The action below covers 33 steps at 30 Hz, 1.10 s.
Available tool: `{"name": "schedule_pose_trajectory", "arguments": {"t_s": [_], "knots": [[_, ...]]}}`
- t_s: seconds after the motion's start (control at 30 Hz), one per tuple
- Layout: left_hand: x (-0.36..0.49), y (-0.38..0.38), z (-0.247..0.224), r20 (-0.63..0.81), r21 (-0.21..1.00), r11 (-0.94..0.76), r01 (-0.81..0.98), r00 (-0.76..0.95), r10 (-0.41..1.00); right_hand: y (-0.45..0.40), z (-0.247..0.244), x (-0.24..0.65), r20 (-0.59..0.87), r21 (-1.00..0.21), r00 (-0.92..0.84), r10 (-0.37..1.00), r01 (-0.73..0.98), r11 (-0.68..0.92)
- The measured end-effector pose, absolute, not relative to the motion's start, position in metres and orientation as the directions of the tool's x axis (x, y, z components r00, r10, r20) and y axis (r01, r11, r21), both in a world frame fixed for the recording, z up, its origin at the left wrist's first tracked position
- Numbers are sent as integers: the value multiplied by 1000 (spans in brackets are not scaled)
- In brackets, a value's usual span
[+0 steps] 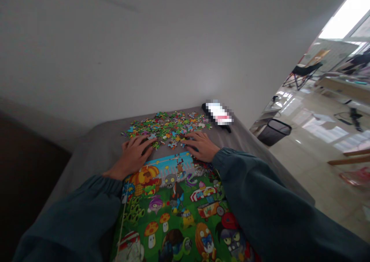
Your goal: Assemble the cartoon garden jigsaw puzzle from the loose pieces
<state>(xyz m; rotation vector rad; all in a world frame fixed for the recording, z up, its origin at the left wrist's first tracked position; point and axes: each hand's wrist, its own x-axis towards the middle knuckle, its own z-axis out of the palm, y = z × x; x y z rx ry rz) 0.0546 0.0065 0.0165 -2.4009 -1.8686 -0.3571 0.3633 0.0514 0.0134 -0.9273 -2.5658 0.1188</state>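
A loose heap of small multicoloured jigsaw pieces (167,129) lies on a grey cloth-covered surface (106,148). My left hand (132,156) rests at the heap's near left edge, fingers spread, and my right hand (200,146) lies at its near right edge, fingertips among the pieces. Neither hand shows a piece held between its fingers. Just below both hands lies a large cartoon picture sheet (173,212) of plants and zombies, its lower edge out of view. Dark teal sleeves cover both forearms.
A black phone (215,113) with a pixelated bright screen lies beyond the heap at the right. The grey surface ends against a white wall at the far side. Down to the right, a black mesh wastebasket (274,132) stands on a shiny tiled floor, with a folding chair (303,73) farther back.
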Motion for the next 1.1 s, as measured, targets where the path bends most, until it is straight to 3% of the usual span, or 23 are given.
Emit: {"name": "schedule_pose_trajectory", "arguments": {"t_s": [0.3,0.6,1.0,1.1], "knots": [[56,5,17,269,47,-182,982,163,949,55,14,366,371,-263,-657,656,604,753],[56,4,15,278,43,-108,993,92,956,47,15,364,261,-191,-674,691,666,721],[56,5,16,263,76,-136,988,111,958,45,16,366,315,-216,-622,717,688,692],[56,2,18,264,62,-239,969,215,940,45,15,366,340,-210,-587,735,714,668]]}}
